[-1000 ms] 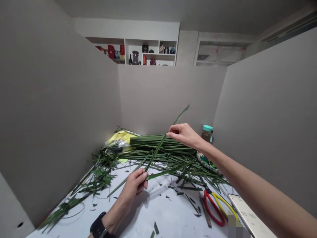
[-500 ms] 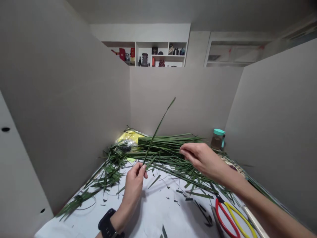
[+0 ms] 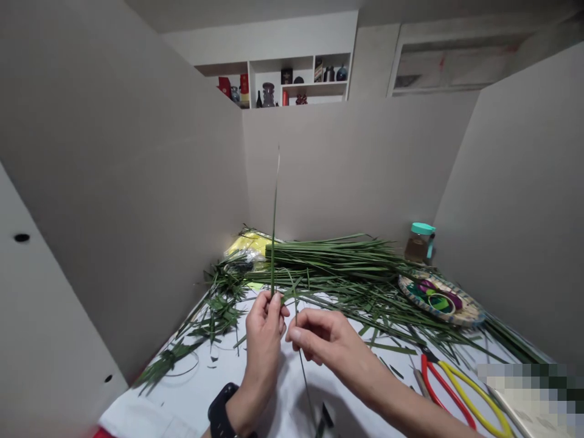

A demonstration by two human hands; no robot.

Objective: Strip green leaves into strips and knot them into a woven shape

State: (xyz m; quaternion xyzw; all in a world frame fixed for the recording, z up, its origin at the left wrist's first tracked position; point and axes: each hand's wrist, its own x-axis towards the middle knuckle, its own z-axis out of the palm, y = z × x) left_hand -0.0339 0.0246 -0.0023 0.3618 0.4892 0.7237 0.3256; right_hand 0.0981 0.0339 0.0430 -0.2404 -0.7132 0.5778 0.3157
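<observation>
Working leaf strips, apparently: left hand (image 3: 264, 331) pinches an upright leaf (image 3: 274, 225) over the white table (image 3: 201, 386); right hand (image 3: 326, 337), just beside, looks closed on a thin strip (image 3: 305, 377). Next move calls for a steady left pinch, I'd judge.

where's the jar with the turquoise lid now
In the head view, the jar stands right of centre, near the far right corner of the grey partition, behind the woven tray and by the green leaves.
</observation>
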